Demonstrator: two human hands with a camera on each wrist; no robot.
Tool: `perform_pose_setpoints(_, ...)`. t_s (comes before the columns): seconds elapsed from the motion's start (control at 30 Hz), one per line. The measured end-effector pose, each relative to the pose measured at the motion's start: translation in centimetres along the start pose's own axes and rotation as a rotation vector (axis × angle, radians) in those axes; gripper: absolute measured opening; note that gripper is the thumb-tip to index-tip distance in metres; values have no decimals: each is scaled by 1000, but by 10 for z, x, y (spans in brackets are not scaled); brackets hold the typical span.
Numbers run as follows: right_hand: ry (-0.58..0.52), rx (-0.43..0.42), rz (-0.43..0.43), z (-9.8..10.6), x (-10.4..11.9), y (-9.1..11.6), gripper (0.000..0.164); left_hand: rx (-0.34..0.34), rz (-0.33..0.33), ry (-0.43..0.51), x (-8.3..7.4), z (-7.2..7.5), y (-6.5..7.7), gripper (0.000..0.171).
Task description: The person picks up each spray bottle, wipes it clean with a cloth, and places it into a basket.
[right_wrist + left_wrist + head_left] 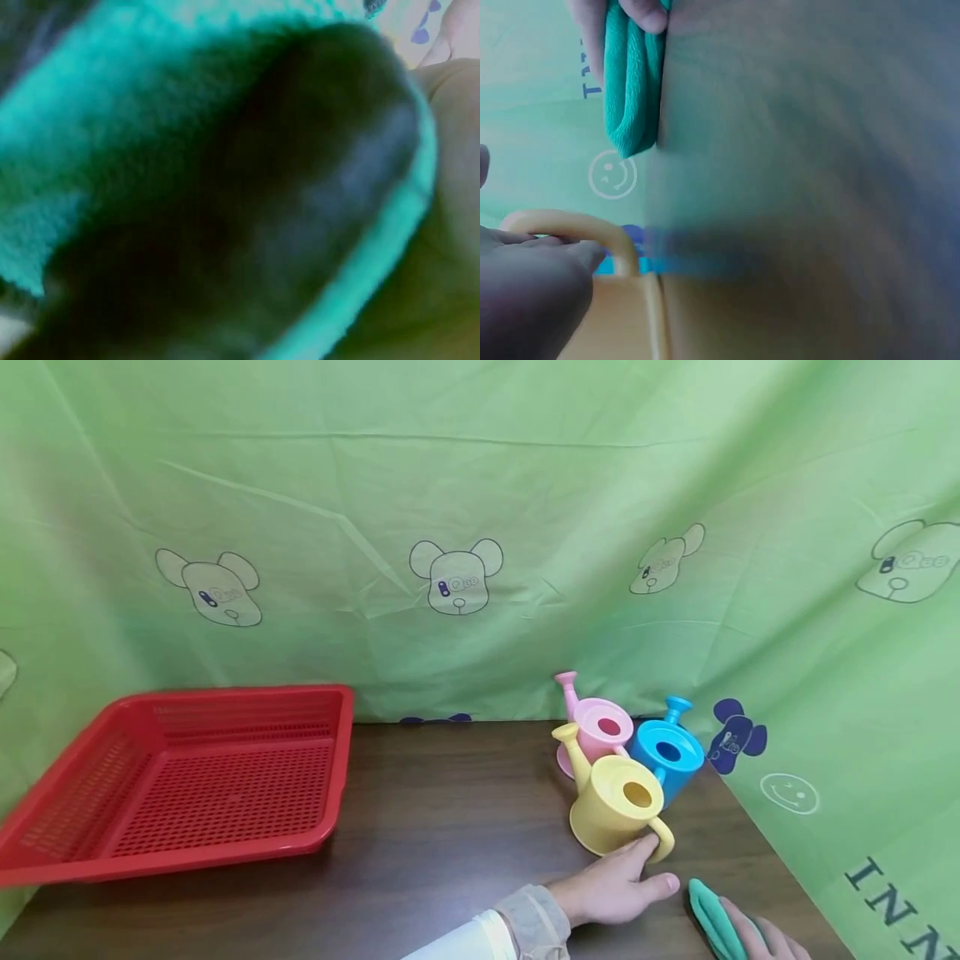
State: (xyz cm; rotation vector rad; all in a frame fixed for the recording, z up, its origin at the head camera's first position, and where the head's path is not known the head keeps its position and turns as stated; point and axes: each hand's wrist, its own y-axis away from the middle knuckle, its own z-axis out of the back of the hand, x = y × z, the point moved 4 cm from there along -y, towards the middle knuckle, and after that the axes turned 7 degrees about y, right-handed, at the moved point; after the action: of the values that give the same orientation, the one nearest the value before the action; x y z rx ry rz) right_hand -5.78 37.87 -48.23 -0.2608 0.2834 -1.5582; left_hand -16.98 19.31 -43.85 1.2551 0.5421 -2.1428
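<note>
A yellow watering can (615,806) stands on the wooden table, its spout toward the back left. My left hand (611,885) holds it by the handle (577,223), with fingers hooked inside the loop. Behind it stand a pink watering can (600,718) and a blue watering can (667,747), close together. My right hand (761,935), at the bottom right of the head view, grips a folded green cloth (714,917) near the table's right edge. In the left wrist view the cloth (634,82) appears as a thick folded strip between thumb and fingers.
A red plastic basket (341,777) with a mesh floor stands at the left of the table (420,827). A green curtain (337,468) with printed bear heads hangs along the back and right sides.
</note>
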Motion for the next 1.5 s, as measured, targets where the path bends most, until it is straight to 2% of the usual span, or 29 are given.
perform_pose_setpoints(0.1,-3,32,-16,-2,1,-4,65,-25,22,141,1,1,-2,61)
perform_pose_setpoints(0.2,-24,-44,-2,-7,2,-3,58,-102,1,177,-1,4,1,44)
perform_pose_setpoints(0.27,-34,-166,61,-10,2,-1,54,-189,-14,180,-5,5,8,28)
perform_pose_setpoints(0.33,-19,-273,123,-12,3,1,53,-299,-33,200,-11,7,18,19)
perform_pose_setpoints(0.37,-13,-314,145,-13,2,1,54,-357,-38,221,-14,8,23,16)
perform_pose_setpoints(0.43,1,-343,159,-14,0,2,62,-477,-59,265,-20,12,33,16)
perform_pose_setpoints(0.53,-1,-295,123,-15,-3,1,77,-647,-108,302,-26,20,46,20)
perform_pose_setpoints(0.6,-10,-246,103,-15,-5,1,84,-734,-141,319,-29,26,54,24)
perform_pose_setpoints(0.67,-8,-211,112,-16,-5,1,87,-784,-165,349,-30,32,62,25)
perform_pose_setpoints(0.8,9,-172,134,-21,-8,1,89,-828,-204,373,-33,49,80,24)
perform_pose_setpoints(0.93,57,37,72,-28,-13,-6,80,-912,-177,383,-37,79,98,25)
perform_pose_setpoints(1.0,89,171,33,-30,-15,-9,81,-956,-155,432,-38,98,107,25)
perform_pose_setpoints(1.03,91,205,29,-30,-16,-10,83,-972,-143,471,-38,108,111,25)
perform_pose_setpoints(1.13,106,229,34,-29,-15,-11,86,-1006,-158,580,-38,139,123,30)
perform_pose_setpoints(1.2,113,239,32,-28,-12,-12,90,-1036,-185,667,-37,161,130,39)
perform_pose_setpoints(1.33,135,280,39,-28,-6,-15,99,-1166,-221,759,-32,204,147,53)
perform_pose_setpoints(1.5,140,315,121,-25,4,-28,91,-1323,-255,819,-22,243,173,55)
